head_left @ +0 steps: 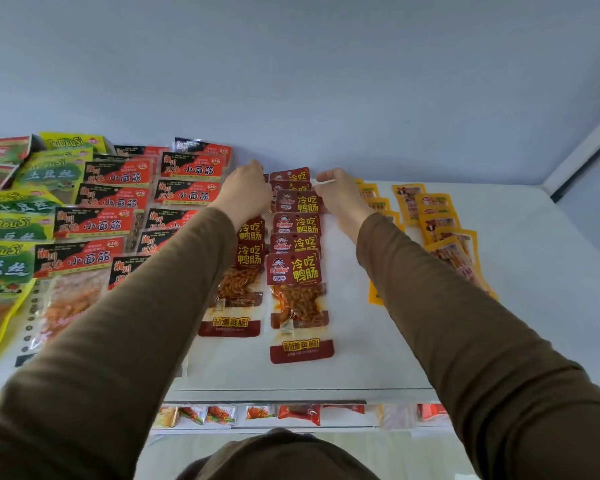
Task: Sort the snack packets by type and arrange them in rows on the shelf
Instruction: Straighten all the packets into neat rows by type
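Red packet [296, 201] between left hand [245, 192] and right hand [340, 197]

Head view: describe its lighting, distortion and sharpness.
Head view: soft, even light, with only faint shadows on the white shelf; wide-angle bending bows the shelf's front edge and stretches the sleeves; red packets at centre read sharp, green packets at the left edge are softer; mild glare on the film wrappers.

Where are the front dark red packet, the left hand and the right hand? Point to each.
front dark red packet [297, 271]: head view, on its red label.
left hand [245, 190]: head view, on the back of the hand.
right hand [340, 195]: head view, on the back of the hand.
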Available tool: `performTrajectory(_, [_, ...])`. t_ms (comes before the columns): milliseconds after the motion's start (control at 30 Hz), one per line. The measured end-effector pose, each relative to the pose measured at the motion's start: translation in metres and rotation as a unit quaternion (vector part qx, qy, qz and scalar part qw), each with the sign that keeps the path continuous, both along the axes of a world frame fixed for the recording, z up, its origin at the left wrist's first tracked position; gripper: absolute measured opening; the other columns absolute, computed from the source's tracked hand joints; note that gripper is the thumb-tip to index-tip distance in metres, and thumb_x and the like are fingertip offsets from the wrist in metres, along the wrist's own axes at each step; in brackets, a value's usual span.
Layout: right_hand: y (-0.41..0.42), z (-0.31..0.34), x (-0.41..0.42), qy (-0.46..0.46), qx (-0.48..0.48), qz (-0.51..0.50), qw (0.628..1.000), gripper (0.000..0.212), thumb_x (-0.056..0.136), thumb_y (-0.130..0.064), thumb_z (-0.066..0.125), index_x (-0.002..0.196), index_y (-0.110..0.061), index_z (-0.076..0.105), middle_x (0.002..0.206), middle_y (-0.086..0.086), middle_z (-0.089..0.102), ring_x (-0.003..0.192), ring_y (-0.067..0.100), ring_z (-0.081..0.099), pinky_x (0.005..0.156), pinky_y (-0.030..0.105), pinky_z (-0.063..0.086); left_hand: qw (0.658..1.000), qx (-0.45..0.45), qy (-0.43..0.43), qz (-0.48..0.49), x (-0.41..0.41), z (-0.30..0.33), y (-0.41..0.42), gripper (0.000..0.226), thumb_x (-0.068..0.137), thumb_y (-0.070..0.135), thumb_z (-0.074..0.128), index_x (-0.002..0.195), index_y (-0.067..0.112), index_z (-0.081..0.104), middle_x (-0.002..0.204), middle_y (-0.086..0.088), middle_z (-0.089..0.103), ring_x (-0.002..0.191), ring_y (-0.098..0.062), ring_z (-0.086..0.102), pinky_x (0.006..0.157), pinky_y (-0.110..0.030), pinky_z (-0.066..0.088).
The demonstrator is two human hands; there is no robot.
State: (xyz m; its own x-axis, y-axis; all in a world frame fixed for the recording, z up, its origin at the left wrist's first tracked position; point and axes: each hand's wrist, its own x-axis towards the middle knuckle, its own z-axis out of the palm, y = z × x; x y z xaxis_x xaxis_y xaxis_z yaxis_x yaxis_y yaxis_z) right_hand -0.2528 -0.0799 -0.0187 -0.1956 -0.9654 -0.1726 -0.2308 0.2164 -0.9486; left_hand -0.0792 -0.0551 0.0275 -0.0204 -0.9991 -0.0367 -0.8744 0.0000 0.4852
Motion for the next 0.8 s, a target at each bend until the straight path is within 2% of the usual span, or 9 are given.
performTrajectory(100, [0.004,-0.001,0.004,-0.021,-0.008,0.007,1.0,0.014,0.101,-0.014,0.054,0.115,-0.017,0.056,0.109,0.006,0.067,0.093,0.018,0.069,0.062,0.029,0.055,0.999,0.02,-0.022,-0.012,-0.001,-0.005,-0.012,0.031,0.106,0.017,0.045,0.132,0.006,0.057,0.129,-0.013,0.064,0.109,-0.027,0.061,0.085,-0.034,0.048])
performTrajectory(133, [0.005,0.0,0.005,-0.03,-0.008,0.008,0.999,0.014,0.101,-0.014,0.054,0.115,-0.016,0.056,0.109,0.007,0.067,0.092,0.018,0.069,0.06,0.028,0.055,1.0,0.017,-0.018,-0.014,-0.002,-0.007,-0.014,0.028,0.106,0.019,0.046,0.128,0.007,0.06,0.126,-0.012,0.065,0.108,-0.027,0.061,0.086,-0.035,0.048])
performTrajectory(200, [0.006,0.001,0.004,-0.044,-0.014,0.01,0.999,0.013,0.101,-0.011,0.055,0.114,-0.014,0.056,0.107,0.007,0.066,0.096,0.021,0.069,0.07,0.036,0.061,1.0,0.004,-0.001,-0.013,-0.002,-0.007,-0.018,0.023,0.106,0.021,0.049,0.12,0.008,0.061,0.12,-0.011,0.066,0.107,-0.028,0.062,0.089,-0.037,0.051])
performTrajectory(300, [0.006,0.005,-0.003,-0.033,-0.03,0.018,0.999,0.017,0.1,-0.007,0.058,0.116,-0.01,0.055,0.102,0.003,0.06,0.097,0.024,0.066,0.085,0.044,0.06,0.999,-0.008,0.049,0.0,-0.001,-0.005,-0.024,0.017,0.106,0.02,0.049,0.108,0.011,0.063,0.11,-0.01,0.069,0.098,-0.027,0.065,0.083,-0.037,0.054])
performTrajectory(400, [0.007,0.007,-0.01,-0.009,-0.045,0.026,0.999,0.022,0.098,-0.009,0.062,0.118,-0.012,0.054,0.102,0.003,0.059,0.089,0.017,0.065,0.083,0.04,0.062,0.995,-0.001,0.098,0.012,-0.001,-0.006,-0.028,0.02,0.107,0.02,0.049,0.103,0.011,0.067,0.1,-0.01,0.072,0.09,-0.024,0.069,0.08,-0.036,0.058])
performTrajectory(500, [0.012,0.004,-0.005,0.015,-0.058,0.034,0.998,0.025,0.096,-0.011,0.064,0.118,-0.018,0.054,0.104,0.003,0.06,0.089,0.016,0.066,0.072,0.033,0.061,0.992,0.015,0.125,0.019,-0.002,-0.012,-0.03,0.021,0.106,0.022,0.053,0.1,0.011,0.07,0.096,-0.009,0.074,0.081,-0.02,0.067,0.08,-0.036,0.059])
performTrajectory(567, [0.014,0.001,-0.001,0.031,-0.058,0.039,0.997,0.027,0.097,-0.01,0.063,0.12,-0.019,0.054,0.106,0.003,0.06,0.095,0.021,0.066,0.073,0.036,0.061,0.992,0.02,0.125,0.016,-0.002,-0.016,-0.03,0.02,0.105,0.022,0.055,0.098,0.012,0.07,0.096,-0.009,0.074,0.081,-0.02,0.066,0.082,-0.037,0.059])
performTrajectory(667, [0.017,0.001,-0.001,0.078,-0.066,0.047,0.994,0.028,0.098,-0.013,0.062,0.124,-0.018,0.053,0.109,0.004,0.061,0.1,0.024,0.066,0.081,0.046,0.061,0.993,0.016,0.119,0.014,-0.003,-0.016,-0.031,0.018,0.105,0.021,0.055,0.097,0.014,0.07,0.097,-0.006,0.072,0.092,-0.025,0.069,0.087,-0.041,0.059])
performTrajectory(800, [0.017,0.002,0.0,0.108,-0.078,0.054,0.99,0.026,0.098,-0.016,0.063,0.123,-0.018,0.053,0.113,0.004,0.061,0.102,0.024,0.065,0.082,0.047,0.061,0.994,0.007,0.108,0.02,-0.001,-0.016,-0.032,0.017,0.104,0.018,0.056,0.095,0.015,0.07,0.098,-0.007,0.073,0.093,-0.026,0.07,0.087,-0.041,0.06])
